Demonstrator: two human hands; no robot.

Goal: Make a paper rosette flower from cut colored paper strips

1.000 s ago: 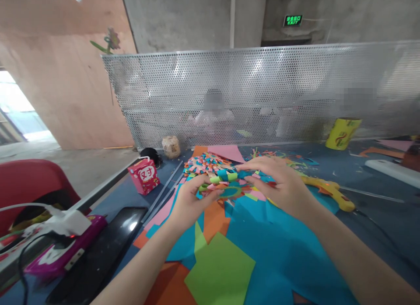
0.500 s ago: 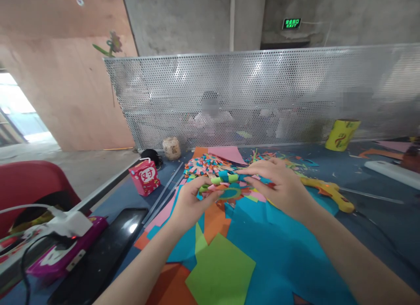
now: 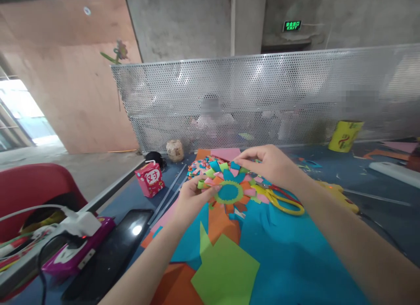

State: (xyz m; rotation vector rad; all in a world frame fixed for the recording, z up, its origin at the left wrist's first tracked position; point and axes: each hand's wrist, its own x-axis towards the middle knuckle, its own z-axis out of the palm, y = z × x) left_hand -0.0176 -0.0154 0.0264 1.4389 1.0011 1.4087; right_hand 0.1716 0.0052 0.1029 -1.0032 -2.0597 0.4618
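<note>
A paper flower (image 3: 230,192) with a blue middle, a green ring and curled petals in pink, orange, blue and green is held up over the table, its face tilted toward me. My left hand (image 3: 195,195) pinches its left edge, thumb on the front. At the upper right rim, the fingertips of my right hand (image 3: 267,165) close on a blue petal. Behind it lies a pile of curled paper strips (image 3: 198,166), partly covered by the flower. Yellow-handled scissors (image 3: 287,204) rest on blue paper (image 3: 278,248) below my right wrist.
Green paper (image 3: 226,270) and orange paper lie in front. On the left are a phone (image 3: 111,252), a purple power strip (image 3: 78,252), a pink drink box (image 3: 150,179) and clear glue sticks (image 3: 169,193). A yellow glue gun (image 3: 337,195) sits right. A perforated metal screen (image 3: 262,99) stands behind.
The paper flower has turned from nearly edge-on to face me. My right hand has shifted up to its upper rim, bringing the scissors into view. My left hand keeps its hold.
</note>
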